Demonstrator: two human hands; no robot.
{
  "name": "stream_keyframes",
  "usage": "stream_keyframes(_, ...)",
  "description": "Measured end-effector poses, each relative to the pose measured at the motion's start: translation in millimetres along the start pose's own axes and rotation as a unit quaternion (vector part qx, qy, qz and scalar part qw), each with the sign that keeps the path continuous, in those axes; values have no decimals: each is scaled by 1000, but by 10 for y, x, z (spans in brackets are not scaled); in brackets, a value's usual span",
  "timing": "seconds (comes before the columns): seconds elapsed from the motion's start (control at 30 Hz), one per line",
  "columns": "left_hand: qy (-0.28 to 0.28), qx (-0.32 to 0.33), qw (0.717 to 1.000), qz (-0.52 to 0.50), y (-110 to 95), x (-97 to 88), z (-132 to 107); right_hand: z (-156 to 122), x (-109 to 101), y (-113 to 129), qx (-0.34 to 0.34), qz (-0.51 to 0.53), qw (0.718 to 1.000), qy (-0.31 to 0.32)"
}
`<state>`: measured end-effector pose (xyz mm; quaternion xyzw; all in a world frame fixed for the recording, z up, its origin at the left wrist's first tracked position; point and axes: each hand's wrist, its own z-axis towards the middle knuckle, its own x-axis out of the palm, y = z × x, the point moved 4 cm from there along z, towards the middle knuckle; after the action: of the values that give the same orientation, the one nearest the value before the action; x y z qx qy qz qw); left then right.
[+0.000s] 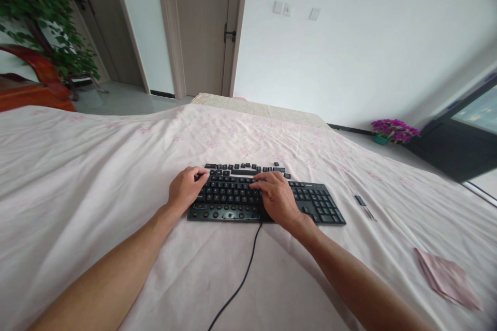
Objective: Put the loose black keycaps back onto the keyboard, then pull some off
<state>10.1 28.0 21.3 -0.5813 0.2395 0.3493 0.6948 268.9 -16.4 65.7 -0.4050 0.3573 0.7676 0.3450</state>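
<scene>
A black wired keyboard lies on a pale pink flowered cloth. Its bottom row shows bare round sockets where keycaps are off. Several loose black keycaps lie in a row just beyond its far edge. My left hand rests on the keyboard's left end with fingers curled, fingertips pinched near the top-left keys. Over the middle keys lies my right hand, fingers bent and pressing down. What either hand holds, if anything, is hidden.
The keyboard's black cable runs toward me. A small dark tool lies right of the keyboard, and a folded pink cloth lies at the near right. A potted tree, doors and purple flowers stand beyond.
</scene>
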Motion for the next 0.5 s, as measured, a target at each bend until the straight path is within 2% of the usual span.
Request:
stream_keyframes(0.13,1,1,1000,-2,-14,-4,1,153,-86,-466,74,-20,997,-25)
stream_keyframes(0.2,3,0,1000,-5,-4,4,4,246,-106,-775,137,-39,990,6)
stream_keyframes(0.3,3,-1,1000,-10,23,18,9,343,-113,-1200,262,-65,960,68)
stream_keyframes(0.4,-2,3,1000,-12,44,27,14,423,-114,-1418,298,-86,947,88)
stream_keyframes(0.5,-4,4,1000,-14,52,36,17,491,-89,-1492,303,-92,943,100)
